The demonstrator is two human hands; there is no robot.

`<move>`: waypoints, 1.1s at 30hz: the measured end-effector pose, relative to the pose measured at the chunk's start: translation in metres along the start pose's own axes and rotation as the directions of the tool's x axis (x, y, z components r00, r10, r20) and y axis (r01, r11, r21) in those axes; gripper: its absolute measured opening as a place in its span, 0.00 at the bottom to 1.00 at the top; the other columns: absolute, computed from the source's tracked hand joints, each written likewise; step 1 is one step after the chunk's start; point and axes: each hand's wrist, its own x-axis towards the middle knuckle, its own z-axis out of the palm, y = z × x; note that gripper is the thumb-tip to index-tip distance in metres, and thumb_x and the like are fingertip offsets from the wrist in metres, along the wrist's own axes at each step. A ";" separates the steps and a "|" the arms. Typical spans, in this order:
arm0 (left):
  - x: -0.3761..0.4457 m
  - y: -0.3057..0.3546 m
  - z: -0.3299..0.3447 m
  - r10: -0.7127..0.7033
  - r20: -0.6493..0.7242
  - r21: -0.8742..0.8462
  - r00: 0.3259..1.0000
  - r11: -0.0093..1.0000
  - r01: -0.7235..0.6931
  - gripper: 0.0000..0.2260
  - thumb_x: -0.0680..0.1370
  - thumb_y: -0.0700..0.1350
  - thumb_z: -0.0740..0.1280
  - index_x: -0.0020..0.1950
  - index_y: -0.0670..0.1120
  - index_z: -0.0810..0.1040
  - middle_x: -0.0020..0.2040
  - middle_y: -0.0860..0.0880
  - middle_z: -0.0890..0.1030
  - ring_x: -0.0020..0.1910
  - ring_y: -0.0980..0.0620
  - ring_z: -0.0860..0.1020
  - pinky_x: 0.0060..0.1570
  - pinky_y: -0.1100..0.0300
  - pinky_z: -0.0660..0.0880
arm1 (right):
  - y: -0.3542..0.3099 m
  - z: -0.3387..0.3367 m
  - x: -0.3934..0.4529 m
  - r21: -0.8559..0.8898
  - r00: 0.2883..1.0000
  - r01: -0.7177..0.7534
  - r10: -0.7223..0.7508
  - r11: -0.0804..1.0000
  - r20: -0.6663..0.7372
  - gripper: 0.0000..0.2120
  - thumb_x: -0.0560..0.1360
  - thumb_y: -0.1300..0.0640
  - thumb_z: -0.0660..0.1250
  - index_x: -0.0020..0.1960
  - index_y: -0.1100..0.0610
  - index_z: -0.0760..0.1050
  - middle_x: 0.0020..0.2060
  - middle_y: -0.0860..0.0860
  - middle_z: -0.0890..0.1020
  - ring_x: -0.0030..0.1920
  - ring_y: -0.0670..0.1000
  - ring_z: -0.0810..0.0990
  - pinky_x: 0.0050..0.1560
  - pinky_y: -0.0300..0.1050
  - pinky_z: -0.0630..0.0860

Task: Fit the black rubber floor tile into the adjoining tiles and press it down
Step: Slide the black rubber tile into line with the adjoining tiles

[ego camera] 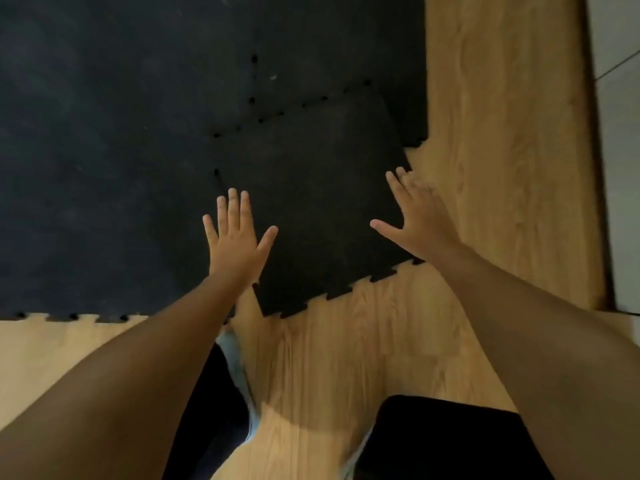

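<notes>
The loose black rubber floor tile (318, 209) lies skewed at the corner of the laid black tiles (104, 150), its toothed near edge over the wood floor. Its far and left edges overlap or meet the laid tiles, with small gaps along the seams. My left hand (237, 237) lies flat with fingers spread on the tile's left edge. My right hand (412, 213), fingers spread and blurred, is at the tile's right edge, partly over the wood floor. Neither hand grips anything.
Light wood flooring (485, 168) runs to the right and near side of the tiles. A pale tiled strip (620, 133) borders the far right. My knees in dark clothing (440, 441) are at the bottom. A laid tile's toothed edge (69, 317) runs at the lower left.
</notes>
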 end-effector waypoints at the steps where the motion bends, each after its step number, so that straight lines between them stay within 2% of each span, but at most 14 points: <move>1: 0.006 -0.002 0.016 -0.036 -0.005 0.012 0.999 0.999 0.036 0.36 0.79 0.61 0.53 0.78 0.47 0.38 0.79 0.46 0.38 0.76 0.47 0.36 0.71 0.46 0.35 | 0.008 0.022 0.005 -0.013 1.000 0.010 -0.010 1.000 -0.001 0.43 0.74 0.29 0.53 0.79 0.53 0.48 0.78 0.55 0.56 0.77 0.56 0.54 0.73 0.57 0.54; 6: 0.044 -0.020 0.087 -0.239 0.033 -0.070 0.970 0.968 0.241 0.45 0.76 0.55 0.67 0.77 0.42 0.38 0.79 0.40 0.40 0.76 0.42 0.39 0.73 0.45 0.44 | 0.050 0.099 0.038 -0.069 0.988 -0.131 0.136 0.989 0.074 0.50 0.66 0.22 0.51 0.78 0.47 0.40 0.79 0.55 0.51 0.77 0.55 0.48 0.71 0.54 0.47; 9: 0.062 -0.032 0.121 -0.303 0.069 -0.087 0.950 0.947 0.309 0.49 0.73 0.57 0.70 0.77 0.42 0.39 0.78 0.39 0.40 0.77 0.40 0.41 0.73 0.45 0.46 | 0.074 0.127 0.049 -0.082 0.976 -0.176 0.185 0.981 0.117 0.54 0.63 0.21 0.52 0.77 0.47 0.35 0.79 0.54 0.45 0.77 0.55 0.44 0.70 0.53 0.43; 13: 0.078 -0.013 0.139 -0.392 0.192 -0.147 0.900 0.895 0.421 0.49 0.72 0.59 0.71 0.78 0.43 0.41 0.78 0.38 0.40 0.76 0.38 0.42 0.73 0.44 0.49 | 0.088 0.152 0.047 -0.139 0.935 -0.281 0.304 0.950 0.185 0.58 0.62 0.20 0.56 0.78 0.49 0.35 0.79 0.54 0.40 0.77 0.57 0.41 0.69 0.54 0.39; 17: 0.072 -0.015 0.140 -0.458 0.247 -0.091 0.854 0.866 0.491 0.49 0.72 0.58 0.71 0.78 0.53 0.38 0.77 0.40 0.33 0.75 0.39 0.35 0.71 0.39 0.43 | 0.103 0.159 0.035 -0.058 0.852 -0.425 0.421 0.903 0.313 0.59 0.61 0.22 0.63 0.78 0.47 0.36 0.78 0.54 0.37 0.77 0.58 0.38 0.74 0.62 0.44; 19: 0.069 -0.027 0.141 -0.520 0.255 -0.166 0.815 0.807 0.566 0.49 0.71 0.56 0.73 0.77 0.57 0.38 0.77 0.42 0.33 0.75 0.38 0.36 0.71 0.37 0.45 | 0.105 0.157 0.036 -0.005 0.849 -0.448 0.427 0.894 0.309 0.60 0.61 0.24 0.67 0.78 0.46 0.36 0.78 0.53 0.38 0.77 0.58 0.40 0.73 0.62 0.47; 21: 0.070 -0.031 0.142 -0.534 0.229 -0.239 0.814 0.779 0.579 0.48 0.70 0.54 0.75 0.77 0.58 0.42 0.79 0.43 0.39 0.76 0.38 0.42 0.72 0.37 0.48 | 0.103 0.155 0.042 0.052 0.835 -0.509 0.478 0.859 0.274 0.61 0.60 0.26 0.70 0.78 0.45 0.37 0.79 0.54 0.42 0.77 0.59 0.45 0.72 0.62 0.50; 23: 0.078 -0.028 0.143 -0.573 0.133 -0.320 0.809 0.747 0.582 0.45 0.70 0.53 0.75 0.78 0.56 0.48 0.79 0.43 0.49 0.76 0.39 0.49 0.71 0.38 0.54 | 0.102 0.150 0.051 0.159 0.805 -0.591 0.565 0.791 0.182 0.60 0.60 0.29 0.73 0.78 0.47 0.42 0.78 0.55 0.51 0.76 0.60 0.52 0.71 0.59 0.54; 25: 0.090 -0.027 0.139 -0.655 0.090 -0.412 0.750 0.662 0.627 0.44 0.69 0.55 0.74 0.77 0.53 0.52 0.76 0.42 0.58 0.74 0.39 0.57 0.69 0.39 0.60 | 0.107 0.141 0.062 0.301 0.721 -0.686 0.674 0.662 0.160 0.57 0.60 0.32 0.75 0.78 0.50 0.49 0.76 0.56 0.59 0.74 0.61 0.59 0.69 0.59 0.58; 27: 0.100 -0.038 0.128 -0.730 0.143 -0.492 0.669 0.533 0.688 0.42 0.69 0.57 0.74 0.76 0.53 0.54 0.73 0.41 0.63 0.69 0.39 0.65 0.63 0.40 0.68 | 0.112 0.128 0.071 0.398 0.610 -0.773 0.751 0.494 0.253 0.54 0.62 0.33 0.75 0.77 0.50 0.52 0.75 0.56 0.62 0.72 0.62 0.62 0.67 0.63 0.62; 29: 0.106 -0.055 0.118 -0.744 0.245 -0.573 0.621 0.405 0.712 0.39 0.70 0.57 0.73 0.75 0.50 0.59 0.69 0.41 0.68 0.60 0.40 0.72 0.56 0.43 0.74 | 0.117 0.116 0.075 0.472 0.546 -0.807 0.754 0.355 0.364 0.52 0.62 0.33 0.74 0.77 0.51 0.55 0.74 0.57 0.63 0.71 0.63 0.64 0.66 0.65 0.64; 31: 0.109 -0.070 0.110 -0.721 0.302 -0.638 0.624 0.334 0.694 0.34 0.71 0.55 0.73 0.72 0.46 0.64 0.65 0.40 0.72 0.54 0.42 0.75 0.51 0.47 0.75 | 0.116 0.109 0.074 0.533 0.529 -0.806 0.719 0.259 0.451 0.50 0.63 0.34 0.74 0.76 0.52 0.57 0.73 0.57 0.65 0.70 0.63 0.65 0.66 0.64 0.65; 33: 0.114 -0.077 0.105 -0.706 0.299 -0.672 0.642 0.321 0.667 0.32 0.71 0.56 0.73 0.69 0.42 0.69 0.63 0.39 0.76 0.52 0.41 0.77 0.49 0.47 0.75 | 0.108 0.108 0.069 0.592 0.515 -0.787 0.713 0.173 0.476 0.47 0.66 0.36 0.74 0.76 0.54 0.59 0.72 0.57 0.67 0.69 0.63 0.67 0.67 0.62 0.64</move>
